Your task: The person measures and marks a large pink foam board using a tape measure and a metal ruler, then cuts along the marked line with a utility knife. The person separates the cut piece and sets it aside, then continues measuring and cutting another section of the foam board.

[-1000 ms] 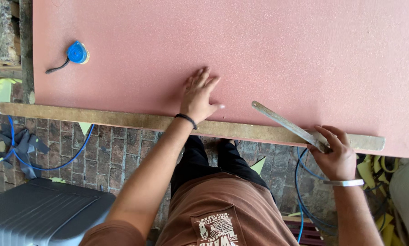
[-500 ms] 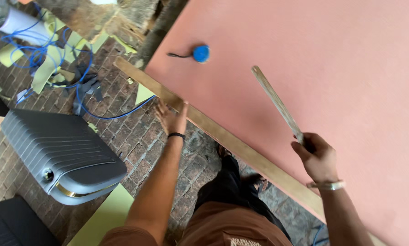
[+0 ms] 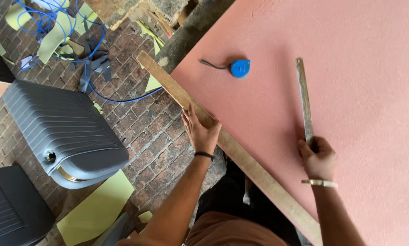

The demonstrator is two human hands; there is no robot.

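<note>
A brick floor (image 3: 136, 123) fills the left of the view, strewn with pale green offcuts (image 3: 95, 212) and loops of blue hose (image 3: 83, 54). A grey ribbed seat cushion (image 3: 63, 132) lies on the bricks, with a darker cushion (image 3: 8, 209) at the lower left corner. No packages, labels or signs can be made out.

A large pink sheet (image 3: 350, 91) covers the right of the view. A long wooden batten (image 3: 232, 146) runs along its left edge, from upper left to lower right. A round blue tape measure (image 3: 240, 68) lies on the sheet near its upper part, a short dark tail stretched out to its left.

Half a second ago the left hand lay higher on the batten's outer side. Now the left hand (image 3: 201, 132) grips the batten near its middle, fingers wrapped over the top edge and clamped on the wood. The metal ruler was then raised at a slant; now the ruler (image 3: 305, 98) lies nearly straight up the sheet, well apart from the batten at its far end.

The right hand (image 3: 317, 157) is closed around the ruler's near end, fingers curled together on it, so the strip runs away from the knuckles toward the top of the view. The tape measure sits left of the ruler, apart from both hands.
</note>
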